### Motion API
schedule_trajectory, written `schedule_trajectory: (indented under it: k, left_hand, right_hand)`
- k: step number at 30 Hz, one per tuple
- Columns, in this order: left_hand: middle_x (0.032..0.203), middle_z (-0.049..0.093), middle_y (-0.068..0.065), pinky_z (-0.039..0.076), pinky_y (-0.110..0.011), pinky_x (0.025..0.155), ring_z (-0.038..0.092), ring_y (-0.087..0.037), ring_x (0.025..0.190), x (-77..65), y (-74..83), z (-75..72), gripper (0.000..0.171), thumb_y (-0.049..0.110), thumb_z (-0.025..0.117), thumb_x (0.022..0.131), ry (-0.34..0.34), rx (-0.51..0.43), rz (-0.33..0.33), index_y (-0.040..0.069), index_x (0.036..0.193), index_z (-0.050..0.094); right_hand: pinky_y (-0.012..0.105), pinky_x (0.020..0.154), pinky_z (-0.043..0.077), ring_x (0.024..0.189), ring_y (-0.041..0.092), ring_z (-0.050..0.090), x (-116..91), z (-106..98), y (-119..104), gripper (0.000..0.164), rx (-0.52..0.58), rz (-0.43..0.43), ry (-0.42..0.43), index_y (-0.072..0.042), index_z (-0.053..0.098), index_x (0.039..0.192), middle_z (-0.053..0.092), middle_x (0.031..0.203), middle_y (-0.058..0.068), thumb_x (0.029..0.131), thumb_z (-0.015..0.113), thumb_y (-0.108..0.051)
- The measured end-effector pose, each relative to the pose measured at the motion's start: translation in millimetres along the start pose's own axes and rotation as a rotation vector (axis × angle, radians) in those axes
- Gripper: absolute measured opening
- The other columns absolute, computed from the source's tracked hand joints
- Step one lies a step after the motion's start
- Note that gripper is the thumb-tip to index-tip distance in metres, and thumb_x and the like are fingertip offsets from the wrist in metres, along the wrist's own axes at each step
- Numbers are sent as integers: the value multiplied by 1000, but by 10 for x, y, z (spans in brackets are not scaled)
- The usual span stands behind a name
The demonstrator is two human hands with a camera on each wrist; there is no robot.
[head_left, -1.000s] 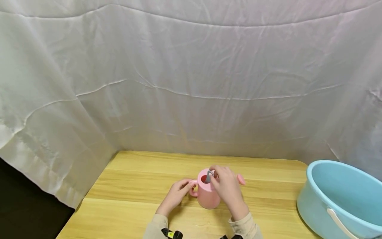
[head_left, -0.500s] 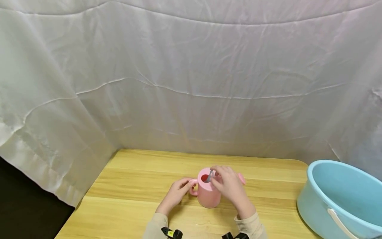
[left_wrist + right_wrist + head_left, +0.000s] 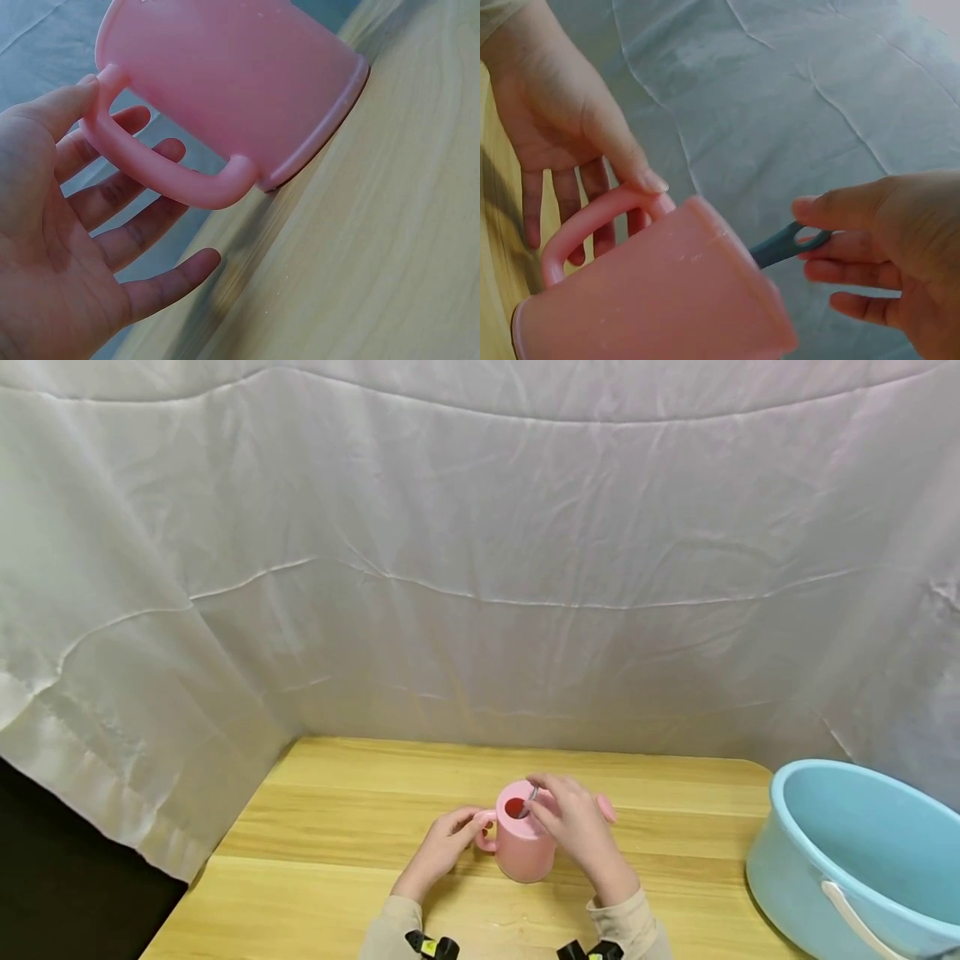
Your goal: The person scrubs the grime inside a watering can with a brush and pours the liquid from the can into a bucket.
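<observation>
A pink watering can (image 3: 525, 856) stands upright on the wooden table, its round top opening showing a red inside. My left hand (image 3: 442, 847) pinches the can's handle (image 3: 165, 174) near its top between thumb and index finger; the other fingers spread beside it in the left wrist view. Over the opening, my right hand (image 3: 576, 831) pinches a blue-grey tool handle (image 3: 780, 246) with a loop at its end. The lower part of that tool is inside the can, hidden, so I cannot tell its kind. The pink sprinkler head (image 3: 606, 808) shows beyond my right hand.
A large light-blue bucket (image 3: 817, 877) with a white handle (image 3: 855, 917) stands at the table's right side. Pale grey cloth (image 3: 480, 568) hangs behind and to the left of the wooden table (image 3: 300, 893). Small wet marks show on the tabletop before the can.
The tool in my right hand has changed its tilt in the opening, and less of its handle shows. My right wrist has shifted slightly right. Left hand and watering can stay in place.
</observation>
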State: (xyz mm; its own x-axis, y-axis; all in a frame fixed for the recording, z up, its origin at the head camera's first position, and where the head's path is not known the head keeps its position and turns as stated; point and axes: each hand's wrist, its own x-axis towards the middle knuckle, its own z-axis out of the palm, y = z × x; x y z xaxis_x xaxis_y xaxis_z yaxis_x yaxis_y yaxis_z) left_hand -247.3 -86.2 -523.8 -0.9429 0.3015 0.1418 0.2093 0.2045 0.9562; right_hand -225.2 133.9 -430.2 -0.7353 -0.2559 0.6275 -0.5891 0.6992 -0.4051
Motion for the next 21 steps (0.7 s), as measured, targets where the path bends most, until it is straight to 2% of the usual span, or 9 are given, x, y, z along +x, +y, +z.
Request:
schedule_trajectory:
  k: [6, 12, 16, 21]
  left_hand:
    - [106, 70, -9, 47, -28, 89, 61, -21, 108, 5, -10, -2, 26, 37, 54, 99, 0, 19, 8, 20, 111, 69]
    - [109, 70, -6, 48, -30, 88, 61, -19, 107, 0, -7, -4, 27, 39, 52, 100, 0, 33, -2, 22, 113, 69]
    - [109, 70, -9, 48, -30, 89, 61, -21, 108, 2, -5, -6, 27, 39, 52, 100, 2, 30, 3, 22, 114, 69]
    - [109, 70, -9, 48, -29, 88, 61, -21, 108, 4, 3, -6, 27, 38, 53, 100, 6, 30, 5, 22, 114, 69]
  right_hand:
    - [45, 83, 53, 97, 27, 65, 29, -33, -35, 39, 9, -156, 162, -4, 68, 113, 73, 106, 11, 76, 80, -3]
    - [47, 83, 51, 95, 26, 65, 46, -55, -76, 40, -7, -260, 251, -3, 68, 111, 73, 102, 10, 72, 80, 1]
    - [48, 83, 51, 95, 27, 65, 47, -55, -79, 38, -16, -253, 239, -3, 68, 109, 73, 102, 10, 73, 80, -1]
    - [51, 87, 50, 98, 28, 66, 26, -22, -64, 33, -56, -160, 116, -6, 70, 107, 73, 102, 10, 76, 81, -8]
